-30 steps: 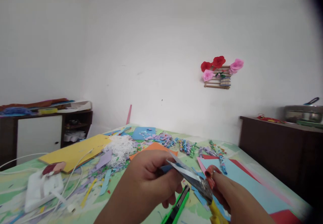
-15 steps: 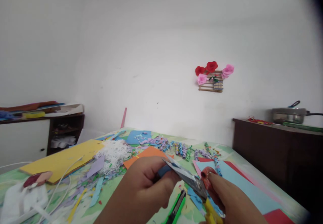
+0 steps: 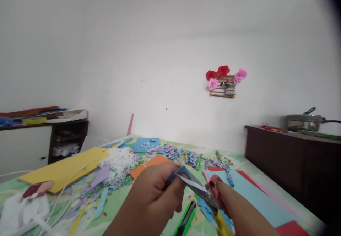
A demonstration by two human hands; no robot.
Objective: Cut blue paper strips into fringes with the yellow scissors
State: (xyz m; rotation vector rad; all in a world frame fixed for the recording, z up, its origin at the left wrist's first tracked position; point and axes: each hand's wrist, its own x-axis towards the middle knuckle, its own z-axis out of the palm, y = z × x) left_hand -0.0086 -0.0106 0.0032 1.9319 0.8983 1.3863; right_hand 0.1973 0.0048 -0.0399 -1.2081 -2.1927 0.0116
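Blue paper (image 3: pixel 183 172) held up over bench (image 3: pixel 252 165), front ctr, in L hand (image 3: pixel 157 191): grip pinching it, thumb vs. fingers. Scissors (image 3: pixel 204 193) in R hand (image 3: pixel 236 204): grip curled on handles, thumb at red one; blades parted, at paper. Cutter (image 3: pixel 187 217) just below, btwn hands. Beyond: orange sheet (image 3: pixel 149 164), string heap (image 3: pixel 121 165). R side: lt-blue sheet (image 3: pixel 258 197), bench edge past it, nr dk cabinet (image 3: pixel 290 165). Far edge by wall (image 3: pixel 146 51).

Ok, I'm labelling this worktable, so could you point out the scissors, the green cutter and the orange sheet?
Scissors (image 3: pixel 210 197): head view, on the metal near the handles.
Green cutter (image 3: pixel 186 219): head view, middle of its body.
Orange sheet (image 3: pixel 150 163): head view, its visible surface.
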